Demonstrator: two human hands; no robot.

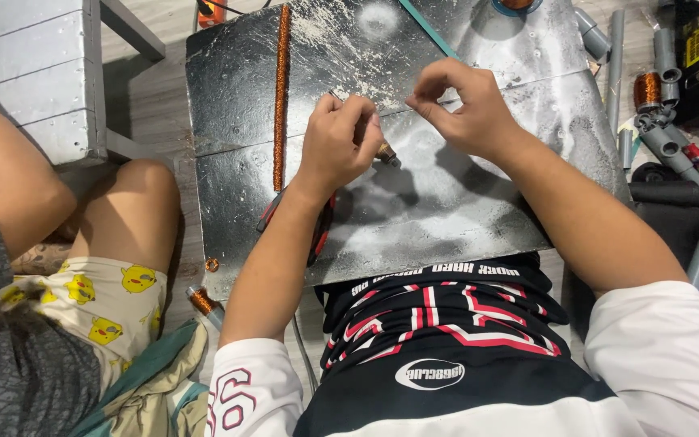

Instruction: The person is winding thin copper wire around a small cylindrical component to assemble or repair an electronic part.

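My left hand (340, 139) is closed around a small copper-wound spool (387, 154) whose end pokes out by the fingers, above a dark scratched metal sheet (446, 202). My right hand (464, 103) is just to its right, fingertips pinched together as if on a thin wire that I cannot make out clearly. The hands are a few centimetres apart. A long copper-wound rod (281, 89) lies on the sheet to the left of my left hand. A red-and-black handled tool (321, 226) lies partly hidden under my left forearm.
Another person's bare leg (127, 214) and arm (10, 174) are at the left, beside a grey wooden bench (34, 65). Grey pipe pieces and a copper coil (648, 89) lie at the right. A small copper spool (202, 301) and a copper ring (212, 265) rest near the sheet's lower left corner.
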